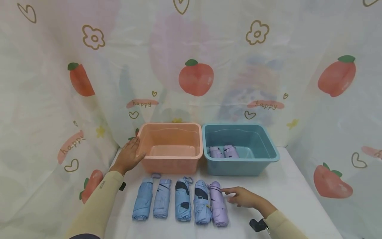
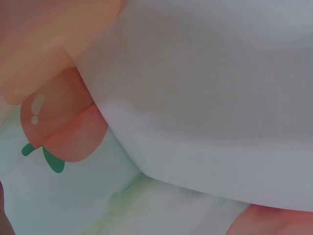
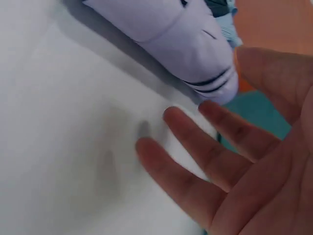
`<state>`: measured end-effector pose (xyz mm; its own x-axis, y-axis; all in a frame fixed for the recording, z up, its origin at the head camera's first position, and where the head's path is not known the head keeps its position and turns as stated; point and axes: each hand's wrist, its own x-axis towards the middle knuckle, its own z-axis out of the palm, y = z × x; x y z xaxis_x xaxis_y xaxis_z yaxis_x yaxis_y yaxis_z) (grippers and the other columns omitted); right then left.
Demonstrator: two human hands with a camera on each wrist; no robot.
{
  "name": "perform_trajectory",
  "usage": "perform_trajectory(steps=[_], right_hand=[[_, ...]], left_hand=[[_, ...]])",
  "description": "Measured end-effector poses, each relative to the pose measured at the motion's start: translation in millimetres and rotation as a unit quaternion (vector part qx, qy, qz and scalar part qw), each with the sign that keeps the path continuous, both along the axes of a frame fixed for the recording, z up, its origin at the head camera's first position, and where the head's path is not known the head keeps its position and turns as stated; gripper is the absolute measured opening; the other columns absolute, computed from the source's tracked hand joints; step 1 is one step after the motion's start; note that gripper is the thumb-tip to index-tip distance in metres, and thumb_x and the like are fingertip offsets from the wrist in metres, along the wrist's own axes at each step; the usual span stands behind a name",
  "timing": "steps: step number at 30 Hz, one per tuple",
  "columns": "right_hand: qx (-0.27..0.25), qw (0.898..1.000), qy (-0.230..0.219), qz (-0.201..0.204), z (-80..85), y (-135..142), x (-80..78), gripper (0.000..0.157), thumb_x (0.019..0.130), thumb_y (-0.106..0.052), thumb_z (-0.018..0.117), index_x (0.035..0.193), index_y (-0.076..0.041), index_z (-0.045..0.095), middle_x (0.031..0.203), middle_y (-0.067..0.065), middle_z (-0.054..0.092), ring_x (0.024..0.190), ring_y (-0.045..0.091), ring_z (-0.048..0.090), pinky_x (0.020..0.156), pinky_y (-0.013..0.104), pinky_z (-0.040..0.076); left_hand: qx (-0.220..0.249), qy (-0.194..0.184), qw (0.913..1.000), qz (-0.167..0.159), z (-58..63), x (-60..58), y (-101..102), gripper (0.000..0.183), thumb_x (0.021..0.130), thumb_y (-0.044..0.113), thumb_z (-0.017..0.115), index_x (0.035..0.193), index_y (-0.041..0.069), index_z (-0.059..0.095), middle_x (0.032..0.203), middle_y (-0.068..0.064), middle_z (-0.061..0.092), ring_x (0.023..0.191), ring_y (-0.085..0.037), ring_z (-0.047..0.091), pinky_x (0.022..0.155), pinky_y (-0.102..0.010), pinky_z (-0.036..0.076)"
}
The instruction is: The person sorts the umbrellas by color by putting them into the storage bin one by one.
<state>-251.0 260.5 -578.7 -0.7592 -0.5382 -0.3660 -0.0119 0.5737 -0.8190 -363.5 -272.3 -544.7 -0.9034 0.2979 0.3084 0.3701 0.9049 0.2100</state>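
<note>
Lilac umbrella [image 1: 219, 205], whole only in head view; lies just left of unclenched right grip [image 1: 244, 197]; left grip [image 1: 128, 156] also unclenched.

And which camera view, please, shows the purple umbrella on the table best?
The head view: it shows the purple umbrella full-length. The right wrist view is closer but crops it at the top; the left wrist view doesn't show it.

White table [image 1: 292, 186] — five rolled umbrellas [image 1: 183, 197], orange bin [image 1: 170, 166], teal bin [image 1: 235, 168].

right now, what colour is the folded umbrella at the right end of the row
The umbrella is light purple, clearest in the head view.
</note>
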Motion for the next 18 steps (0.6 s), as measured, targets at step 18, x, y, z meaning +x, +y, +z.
perform_trajectory(steps=[18], right_hand=[[0.021,0.989,0.132,-0.062,-42.4,-55.4,18.1,0.056,0.086,-0.033,0.073,0.137,-0.014,0.059,0.113,0.014,0.058,0.104,0.031,0.054,0.089,0.055,0.044]], left_hand=[[0.004,-0.001,1.0000,-0.004,3.8,4.1,1.4,0.081,0.096,0.050,0.049,0.149,-0.008,0.029,0.155,-0.020,0.028,0.143,-0.034,0.023,0.114,-0.052,0.019]])
